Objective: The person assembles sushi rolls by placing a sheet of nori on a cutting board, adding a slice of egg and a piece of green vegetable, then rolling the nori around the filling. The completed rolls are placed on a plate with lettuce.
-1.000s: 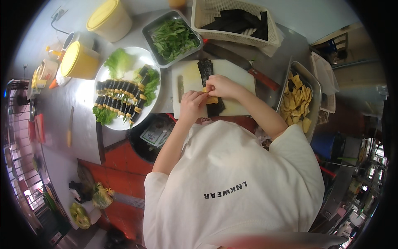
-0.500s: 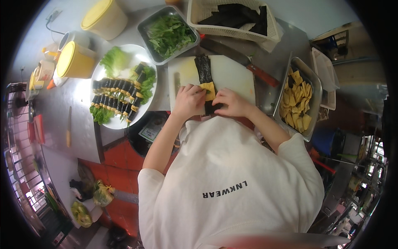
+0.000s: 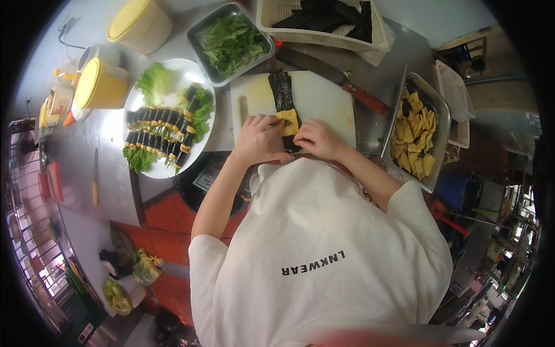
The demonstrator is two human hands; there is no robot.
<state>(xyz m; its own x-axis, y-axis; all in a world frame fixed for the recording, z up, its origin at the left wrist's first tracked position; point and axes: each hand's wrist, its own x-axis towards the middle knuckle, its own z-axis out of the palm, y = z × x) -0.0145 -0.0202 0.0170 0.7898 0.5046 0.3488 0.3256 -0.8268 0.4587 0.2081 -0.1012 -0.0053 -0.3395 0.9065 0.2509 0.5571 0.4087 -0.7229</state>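
A dark seaweed strip [image 3: 281,92] lies lengthwise on the white cutting board [image 3: 332,95], its near end between my hands. On top of it rests a flat yellow piece [image 3: 289,125], with a bit of green leaf at its left side. My left hand [image 3: 256,139] presses bent fingertips on the yellow piece's left edge, and its thumb reaches to the strip's near end. From the right, my right hand [image 3: 319,140] pinches the strip's near edge, just below the yellow piece. The fingers partly hide that near end.
Left of the board, a white plate [image 3: 195,151] bears lettuce and several tied seaweed rolls. Behind are a metal tray [image 3: 270,52] of green leaves and a basket [image 3: 267,22] of dark sheets. A cleaver [image 3: 315,65] lies behind the board. Right stands a tray of yellow pieces [image 3: 411,136].
My left hand has opened out a little, its thumb now stretched toward the board's near edge. My right hand still stays by the strip's near end. The whole view has shifted slightly.
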